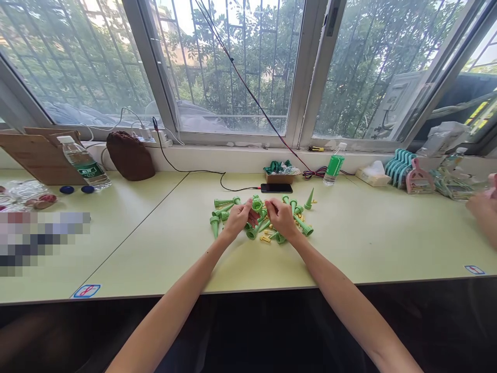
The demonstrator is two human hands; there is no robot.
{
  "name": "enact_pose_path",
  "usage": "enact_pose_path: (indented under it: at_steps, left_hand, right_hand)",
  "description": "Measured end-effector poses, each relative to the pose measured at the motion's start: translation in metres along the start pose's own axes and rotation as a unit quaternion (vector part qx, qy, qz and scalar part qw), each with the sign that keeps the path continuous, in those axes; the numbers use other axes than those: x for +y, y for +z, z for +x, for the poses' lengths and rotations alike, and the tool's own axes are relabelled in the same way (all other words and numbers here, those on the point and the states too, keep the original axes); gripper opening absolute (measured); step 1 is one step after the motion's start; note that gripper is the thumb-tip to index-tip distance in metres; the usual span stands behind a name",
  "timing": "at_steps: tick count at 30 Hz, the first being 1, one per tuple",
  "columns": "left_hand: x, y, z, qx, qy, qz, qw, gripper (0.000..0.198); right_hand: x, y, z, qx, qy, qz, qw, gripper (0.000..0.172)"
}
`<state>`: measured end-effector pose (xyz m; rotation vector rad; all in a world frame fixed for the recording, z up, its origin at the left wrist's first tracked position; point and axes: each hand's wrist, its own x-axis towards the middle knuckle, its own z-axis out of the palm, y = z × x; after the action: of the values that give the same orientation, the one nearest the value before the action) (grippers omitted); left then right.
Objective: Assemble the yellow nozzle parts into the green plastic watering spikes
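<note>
Over a pile of green plastic cone spikes [265,226], my left hand [241,216] is closed round one green plastic spike [257,205], its round ringed open end facing me. Just to its right, my right hand [280,214] is pinched, thumb against fingers, close to that open end. Whatever sits in this pinch is too small to make out. Small yellow plastic pieces [265,239] lie among the spikes, mostly below and right of my hands. One green spike [309,199] stands point-up at the pile's right edge.
Behind the pile lie a black phone [276,188] on a cable and a small cardboard box [279,177]. Water bottles [334,165] [84,163], a brown bag [130,155] and a tissue pack [373,174] line the windowsill side. Another person's hand [483,212] reaches in at right.
</note>
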<state>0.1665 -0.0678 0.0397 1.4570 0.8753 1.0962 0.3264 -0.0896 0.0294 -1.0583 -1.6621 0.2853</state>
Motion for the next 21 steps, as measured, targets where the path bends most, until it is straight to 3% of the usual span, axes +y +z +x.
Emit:
enact_pose_path:
  at_steps: [21]
  left_hand:
    - [0.0088,0.0035,-0.0076,-0.012,-0.021,0.011,1.000,0.063]
  right_hand:
    - [-0.0049,-0.0023,0.0000,0.003,-0.005,0.001,1.000,0.035]
